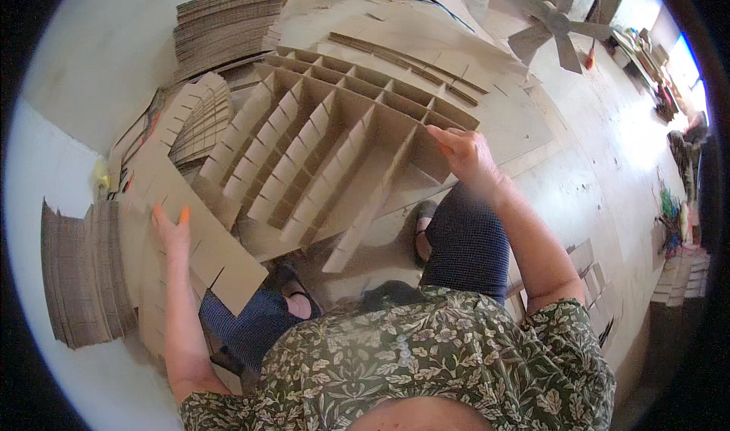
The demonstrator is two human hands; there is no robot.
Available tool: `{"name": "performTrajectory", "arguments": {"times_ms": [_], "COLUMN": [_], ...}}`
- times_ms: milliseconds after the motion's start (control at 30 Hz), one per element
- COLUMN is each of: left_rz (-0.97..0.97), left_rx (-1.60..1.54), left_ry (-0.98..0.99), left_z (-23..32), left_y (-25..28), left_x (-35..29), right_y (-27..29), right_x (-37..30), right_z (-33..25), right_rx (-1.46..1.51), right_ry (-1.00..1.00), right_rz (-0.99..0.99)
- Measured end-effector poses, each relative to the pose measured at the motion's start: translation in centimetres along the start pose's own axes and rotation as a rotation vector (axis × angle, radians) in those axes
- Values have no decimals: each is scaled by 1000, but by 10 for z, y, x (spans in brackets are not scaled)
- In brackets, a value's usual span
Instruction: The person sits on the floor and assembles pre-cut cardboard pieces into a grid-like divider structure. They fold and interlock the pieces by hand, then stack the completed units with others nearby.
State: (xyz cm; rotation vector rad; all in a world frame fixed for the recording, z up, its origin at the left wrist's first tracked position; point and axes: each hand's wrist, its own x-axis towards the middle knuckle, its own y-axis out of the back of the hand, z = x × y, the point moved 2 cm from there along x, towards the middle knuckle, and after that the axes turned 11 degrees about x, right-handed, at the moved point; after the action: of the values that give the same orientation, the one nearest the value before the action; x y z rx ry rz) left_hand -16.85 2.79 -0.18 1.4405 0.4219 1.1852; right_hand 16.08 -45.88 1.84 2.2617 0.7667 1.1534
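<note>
A partly assembled cardboard divider grid (353, 89) stands tilted in front of me, its crossing strips forming cells along the far side. Long slotted strips stick out of it toward me. My right hand (465, 156) is closed on its right corner, thumb and finger pinching the edge. To the left, my left hand (173, 232) rests on a flat slotted cardboard strip (220, 260), with thumb and forefinger apart. Orange coverings show on fingertips of both hands. The left hand's other fingers are mostly hidden.
Stacks of slotted cardboard strips stand at the far left (232, 28) and near left (84, 271). Loose strips (411, 62) lie beyond the grid. A grey fan (555, 22) stands at the far right. My knees are below the grid.
</note>
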Motion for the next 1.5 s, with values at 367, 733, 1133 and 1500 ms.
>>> {"name": "performTrajectory", "arguments": {"times_ms": [367, 733, 1133, 1500], "left_rz": [-408, -303, -288, -340], "left_rx": [-1450, -1682, -1325, -1261], "left_ry": [547, 291, 459, 496], "left_z": [-38, 154, 101, 50], "left_y": [-2, 86, 32, -16], "left_x": [-12, -43, -71, -135], "right_y": [0, -52, 54, 13], "right_x": [16, 10, 12, 12], "right_z": [-54, -155, -77, -51], "right_rx": [-58, 1078, 281, 244], "right_ry": [28, -529, -209, -202], "right_rz": [146, -96, 436, 71]}}
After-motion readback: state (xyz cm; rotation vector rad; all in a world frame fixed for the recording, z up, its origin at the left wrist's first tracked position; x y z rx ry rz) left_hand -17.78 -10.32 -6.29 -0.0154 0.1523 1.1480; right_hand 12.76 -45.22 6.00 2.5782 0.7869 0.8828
